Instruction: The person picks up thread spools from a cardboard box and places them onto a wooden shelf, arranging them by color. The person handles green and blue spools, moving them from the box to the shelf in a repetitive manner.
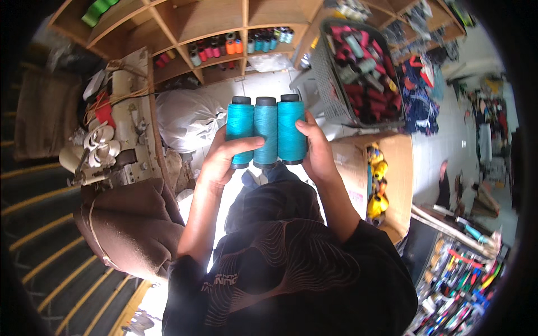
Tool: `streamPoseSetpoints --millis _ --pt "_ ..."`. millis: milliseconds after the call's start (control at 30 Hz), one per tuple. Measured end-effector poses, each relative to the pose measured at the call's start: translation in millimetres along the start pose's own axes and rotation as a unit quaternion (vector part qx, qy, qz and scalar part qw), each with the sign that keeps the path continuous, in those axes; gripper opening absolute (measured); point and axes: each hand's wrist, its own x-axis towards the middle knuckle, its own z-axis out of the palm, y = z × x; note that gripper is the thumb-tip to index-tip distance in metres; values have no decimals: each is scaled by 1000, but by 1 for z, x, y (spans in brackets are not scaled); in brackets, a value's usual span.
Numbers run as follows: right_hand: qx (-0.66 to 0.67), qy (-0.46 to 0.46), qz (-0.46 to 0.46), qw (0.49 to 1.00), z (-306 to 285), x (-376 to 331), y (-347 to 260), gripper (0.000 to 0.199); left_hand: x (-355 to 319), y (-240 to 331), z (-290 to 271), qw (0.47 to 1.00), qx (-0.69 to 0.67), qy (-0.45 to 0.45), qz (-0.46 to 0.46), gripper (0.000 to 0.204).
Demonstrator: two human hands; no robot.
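Note:
Three thread spools stand upright side by side in front of me, held up off the floor between my two hands. The left spool (240, 124) and the right spool (290, 126) are bright turquoise; the middle spool (265, 120) is a duller blue-teal. All have black ends. My left hand (218, 155) wraps the left side, its thumb lying across the left spool and reaching the middle one. From the other side my right hand (317, 147) grips the right spool, thumb on its front. The fingers behind the spools are mostly hidden.
Wooden shelves (210, 23) with rows of coloured spools stand ahead. A grey basket (325, 84) heaped with maroon and grey spools is at the far right, near a cardboard box (398, 196) with yellow spools. A sewing machine (126, 162) and brown padded bundle (126, 224) are on the left.

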Motion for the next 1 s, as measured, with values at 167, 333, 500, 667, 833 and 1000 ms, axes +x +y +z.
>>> streamPoseSetpoints --millis 167,333,500,667,833,1000 --pt "-34 -115 45 992 37 64 16 45 7 23 -49 994 -56 80 39 52" --pt "-25 -169 113 979 69 127 38 43 20 43 -82 979 -65 186 60 53" --pt "-58 -218 170 959 102 171 42 42 29 51 -110 960 -86 255 81 52" --pt "-112 -246 156 950 138 209 42 39 42 73 -136 944 -92 301 98 57" --pt "-104 -240 131 956 190 238 41 39 51 125 -168 950 -53 275 139 59" --pt "-116 -254 79 957 259 271 19 57 63 188 -209 941 14 253 224 52"
